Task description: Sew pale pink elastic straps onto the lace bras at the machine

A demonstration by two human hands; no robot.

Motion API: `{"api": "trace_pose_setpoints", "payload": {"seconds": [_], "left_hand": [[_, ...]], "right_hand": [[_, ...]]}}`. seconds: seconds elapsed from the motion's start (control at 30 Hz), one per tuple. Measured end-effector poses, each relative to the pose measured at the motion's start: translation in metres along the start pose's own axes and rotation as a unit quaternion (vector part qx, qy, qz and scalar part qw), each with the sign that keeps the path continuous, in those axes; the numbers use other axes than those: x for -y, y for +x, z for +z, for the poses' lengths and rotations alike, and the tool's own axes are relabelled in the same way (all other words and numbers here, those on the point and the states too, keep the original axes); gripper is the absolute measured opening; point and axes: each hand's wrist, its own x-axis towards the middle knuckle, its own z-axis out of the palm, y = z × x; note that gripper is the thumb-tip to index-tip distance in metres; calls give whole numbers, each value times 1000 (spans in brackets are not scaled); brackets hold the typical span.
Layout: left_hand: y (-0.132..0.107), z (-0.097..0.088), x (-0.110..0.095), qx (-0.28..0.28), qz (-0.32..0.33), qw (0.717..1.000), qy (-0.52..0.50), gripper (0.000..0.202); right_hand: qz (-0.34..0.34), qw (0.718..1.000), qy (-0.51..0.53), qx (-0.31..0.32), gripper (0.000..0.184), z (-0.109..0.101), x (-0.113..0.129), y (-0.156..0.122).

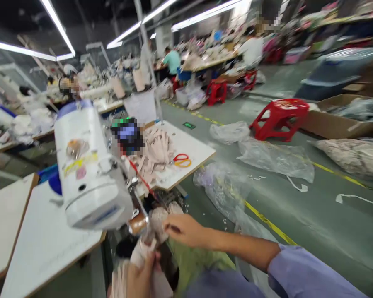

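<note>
My left hand (141, 275), low in the view, is closed on a beige fabric piece (139, 252). Pale strips of the same colour hang beside that hand. To its upper right, my right hand (185, 230) is curled into a fist next to more beige fabric (158, 217). A dark spot shows at its fingers, but blur hides what it may hold. Just beyond both hands are the metal parts of a white sewing machine (90, 174), whose head leans in from the left. Scissors (182, 160) with red and yellow handles lie on the white tabletop (191, 145), beside a heap of beige pieces (158, 147).
Another white table (49, 244) lies left of the machine. On the green floor to the right are clear plastic bags (276, 159), a red stool (281, 118) and a cardboard box (338, 122). Other people sit at worktables farther back, including a person in a teal shirt (172, 62).
</note>
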Motion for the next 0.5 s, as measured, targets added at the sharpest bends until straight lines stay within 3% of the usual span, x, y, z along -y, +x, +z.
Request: {"api": "trace_pose_setpoints", "payload": {"seconds": [0.1, 0.27, 0.5], "left_hand": [[-4, 0, 14, -72, 7, 996, -45, 49], [-4, 7, 32, -104, 18, 979, -173, 30], [-8, 13, 37, -124, 2, 977, -175, 32]], "right_hand": [[-42, 999, 14, -5, 22, 7, 5, -7], [-80, 996, 27, -34, 21, 33, 18, -9], [-21, 997, 50, -56, 23, 47, 26, -1]]}}
